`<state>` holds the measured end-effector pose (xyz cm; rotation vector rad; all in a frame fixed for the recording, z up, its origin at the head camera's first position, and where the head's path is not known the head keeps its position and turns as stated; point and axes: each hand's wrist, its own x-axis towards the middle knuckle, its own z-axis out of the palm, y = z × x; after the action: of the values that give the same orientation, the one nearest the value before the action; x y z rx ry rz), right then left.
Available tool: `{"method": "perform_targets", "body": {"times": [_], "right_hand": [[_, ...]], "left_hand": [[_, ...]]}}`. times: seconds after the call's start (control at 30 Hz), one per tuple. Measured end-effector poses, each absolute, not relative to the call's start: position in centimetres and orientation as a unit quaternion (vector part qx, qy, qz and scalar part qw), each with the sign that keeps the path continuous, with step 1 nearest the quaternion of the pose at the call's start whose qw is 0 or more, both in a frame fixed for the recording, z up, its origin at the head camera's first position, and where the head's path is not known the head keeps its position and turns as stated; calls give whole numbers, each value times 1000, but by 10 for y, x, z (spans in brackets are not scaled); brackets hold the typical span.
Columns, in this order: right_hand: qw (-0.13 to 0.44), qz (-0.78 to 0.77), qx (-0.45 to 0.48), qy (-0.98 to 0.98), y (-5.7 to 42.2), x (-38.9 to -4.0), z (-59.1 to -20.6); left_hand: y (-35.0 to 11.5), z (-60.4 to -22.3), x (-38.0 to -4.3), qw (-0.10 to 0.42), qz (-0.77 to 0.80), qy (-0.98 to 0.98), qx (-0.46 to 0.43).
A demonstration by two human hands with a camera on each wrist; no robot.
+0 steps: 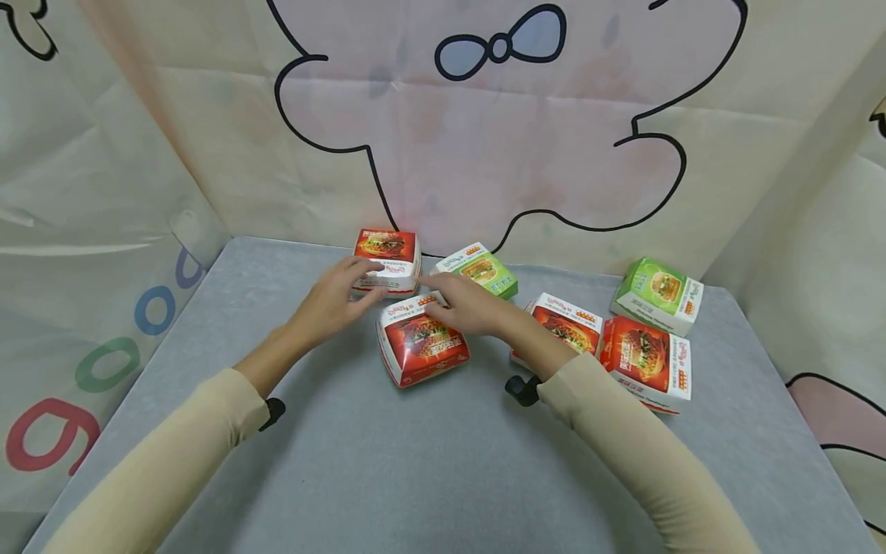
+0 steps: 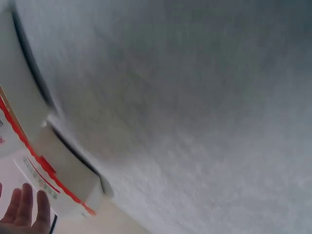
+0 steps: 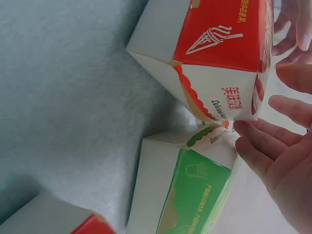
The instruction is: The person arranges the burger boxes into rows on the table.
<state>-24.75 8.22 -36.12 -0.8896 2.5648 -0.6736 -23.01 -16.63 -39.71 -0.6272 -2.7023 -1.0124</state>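
My left hand [image 1: 334,304] reaches to the near left side of a red-and-white burger box [image 1: 384,246], fingers fairly straight over its front edge. In the left wrist view, its fingertips [image 2: 25,204] appear beside a white box side with red trim. My right hand [image 1: 465,305] is extended above a second red burger box [image 1: 425,350] and in front of a green burger box [image 1: 490,271]. From the right wrist, its fingers [image 3: 263,141] look loosely extended at the corners of a red box [image 3: 219,39] and a green box [image 3: 195,190]; firm contact is hard to tell.
On the right of the grey tabletop [image 1: 388,469] sit two more red boxes, one partly behind my right forearm [image 1: 564,327] and one beside it [image 1: 644,358]. Another green box [image 1: 654,292] stands behind them. A printed cloth wall [image 1: 471,169] rises at the back edge.
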Motion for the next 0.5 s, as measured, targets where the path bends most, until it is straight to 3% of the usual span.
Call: {"method": "perform_targets", "body": {"times": [0.27, 0.5], "right_hand": [[169, -216, -316, 908, 92, -238, -364], [158, -208, -341, 903, 97, -236, -367]], "left_hand": [[-155, -404, -210, -35, -354, -903, -242], [-158, -411, -206, -71, -380, -886, -255]]}}
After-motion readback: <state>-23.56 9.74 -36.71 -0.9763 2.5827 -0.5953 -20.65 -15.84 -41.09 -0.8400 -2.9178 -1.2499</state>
